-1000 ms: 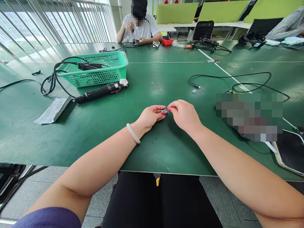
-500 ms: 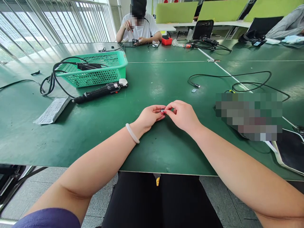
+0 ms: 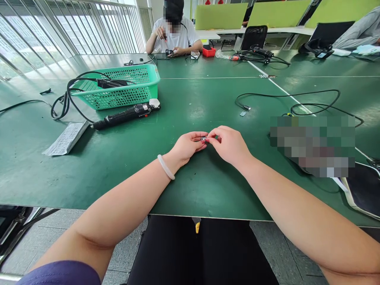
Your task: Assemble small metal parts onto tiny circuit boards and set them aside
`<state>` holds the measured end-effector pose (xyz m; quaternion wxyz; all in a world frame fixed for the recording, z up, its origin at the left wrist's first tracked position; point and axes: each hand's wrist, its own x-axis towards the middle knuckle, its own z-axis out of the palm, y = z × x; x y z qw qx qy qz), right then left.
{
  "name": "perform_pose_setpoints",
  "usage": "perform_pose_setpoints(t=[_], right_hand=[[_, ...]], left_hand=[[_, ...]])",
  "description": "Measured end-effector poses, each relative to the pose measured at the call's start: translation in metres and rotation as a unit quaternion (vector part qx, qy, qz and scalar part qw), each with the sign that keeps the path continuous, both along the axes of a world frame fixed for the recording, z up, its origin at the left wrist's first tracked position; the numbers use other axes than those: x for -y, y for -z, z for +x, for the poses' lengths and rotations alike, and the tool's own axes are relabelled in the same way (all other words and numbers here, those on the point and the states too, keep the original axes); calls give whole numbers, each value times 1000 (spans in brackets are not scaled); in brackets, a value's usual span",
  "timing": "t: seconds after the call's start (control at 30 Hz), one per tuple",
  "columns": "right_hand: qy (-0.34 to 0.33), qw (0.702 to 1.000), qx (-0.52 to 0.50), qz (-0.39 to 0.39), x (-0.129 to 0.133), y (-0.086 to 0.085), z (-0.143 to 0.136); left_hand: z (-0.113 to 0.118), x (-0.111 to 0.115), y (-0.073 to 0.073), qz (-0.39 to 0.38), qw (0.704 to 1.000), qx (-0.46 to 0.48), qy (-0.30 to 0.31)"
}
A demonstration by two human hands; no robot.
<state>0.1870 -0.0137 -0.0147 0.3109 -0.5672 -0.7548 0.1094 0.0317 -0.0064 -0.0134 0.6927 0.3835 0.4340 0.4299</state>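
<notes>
At the far left of the green table (image 3: 184, 99) a white perforated sheet (image 3: 65, 137) lies flat, with a black electric screwdriver (image 3: 123, 115) just beside it and a teal basket (image 3: 118, 88) behind, black cable looping over the basket's rim. Toward the middle, the left hand (image 3: 187, 146), a pale bangle (image 3: 165, 167) on its wrist, rests on the table with fingers curled, pinching a small dark part (image 3: 203, 139) at its fingertips. The right hand (image 3: 230, 144) meets it from the other side, thumb and forefinger closed on the same part, so the piece sits between both hands, just above the tabletop. Farther right a tiny chip (image 3: 242, 113) lies near the end of a black cable (image 3: 297, 101). Across the table another person (image 3: 175, 33) works with both hands.
</notes>
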Motion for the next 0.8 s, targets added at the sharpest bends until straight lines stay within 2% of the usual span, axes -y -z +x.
perform_pose_setpoints(t=[0.43, 0.8], right_hand=[[13, 1000, -24, 3, -2, -3, 4], [22, 998, -15, -65, -4, 1, 6]], left_hand=[[0, -1, -1, -13, 1000, 1, -11], [0, 0, -1, -14, 1000, -7, -15]])
